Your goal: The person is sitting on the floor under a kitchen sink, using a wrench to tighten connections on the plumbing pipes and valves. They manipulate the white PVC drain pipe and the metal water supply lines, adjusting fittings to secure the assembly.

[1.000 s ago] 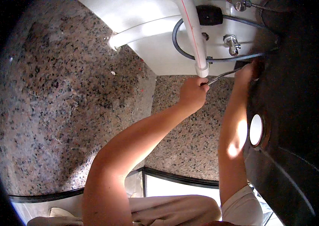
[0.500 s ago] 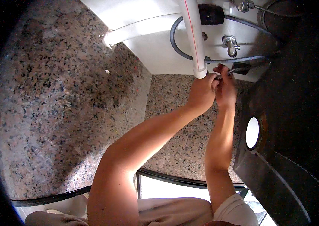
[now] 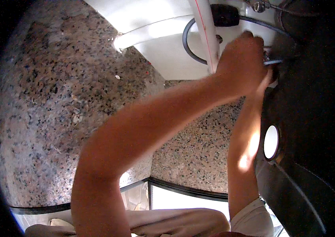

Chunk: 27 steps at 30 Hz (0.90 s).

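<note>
My left hand [image 3: 241, 59] is raised against the white wall with its fingers curled over, in front of the spot where a metal angle valve [image 3: 266, 54] shows only a sliver. What its fingers close on is hidden. Just below and to the right, my right hand [image 3: 269, 78] sits mostly behind the left one, beside the dark basin, and its fingers are hidden. A grey flexible hose [image 3: 188, 44] loops behind a white plastic pipe [image 3: 204, 27] with a red line; another stretch of hose emerges right of my left hand.
A dark sink underside [image 3: 305, 118] with a bright round drain hole [image 3: 271, 143] fills the right. Speckled granite [image 3: 57, 118] lines the left side and the bottom. Above are a black block on the hose [image 3: 225, 15], a second metal valve [image 3: 258, 6] and a white horizontal pipe [image 3: 147, 31].
My left hand has moved up and right from the white pipe's lower end to the valve, now covering it. The right hand has shifted right, toward the basin.
</note>
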Tool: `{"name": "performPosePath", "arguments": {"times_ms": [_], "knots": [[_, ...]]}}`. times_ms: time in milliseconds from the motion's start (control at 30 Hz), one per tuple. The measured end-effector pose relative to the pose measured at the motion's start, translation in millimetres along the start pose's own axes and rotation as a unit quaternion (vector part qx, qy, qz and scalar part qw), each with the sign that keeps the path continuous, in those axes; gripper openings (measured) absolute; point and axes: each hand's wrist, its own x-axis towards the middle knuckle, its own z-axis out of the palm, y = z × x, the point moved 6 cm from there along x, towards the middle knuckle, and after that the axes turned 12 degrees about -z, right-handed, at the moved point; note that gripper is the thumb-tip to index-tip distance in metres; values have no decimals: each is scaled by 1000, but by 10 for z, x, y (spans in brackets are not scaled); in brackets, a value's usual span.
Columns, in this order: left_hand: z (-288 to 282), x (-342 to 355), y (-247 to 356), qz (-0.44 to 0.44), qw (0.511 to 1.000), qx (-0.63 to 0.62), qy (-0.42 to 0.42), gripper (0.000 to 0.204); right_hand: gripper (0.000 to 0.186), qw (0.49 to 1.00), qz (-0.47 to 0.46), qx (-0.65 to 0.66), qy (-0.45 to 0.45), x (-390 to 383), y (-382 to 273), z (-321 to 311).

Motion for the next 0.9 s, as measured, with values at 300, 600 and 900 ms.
{"name": "performPosePath", "arguments": {"times_ms": [300,600,900], "knots": [[945,914,-354,109,982,155,-27,18,32,984,-119,-120,-59,-217,-280,710],[1233,841,-430,68,989,131,-19,14,32,955,-189,-227,-32,-211,-584,586],[1157,877,-573,-75,994,40,-70,16,35,961,-177,-176,-115,-141,-432,693]]}}
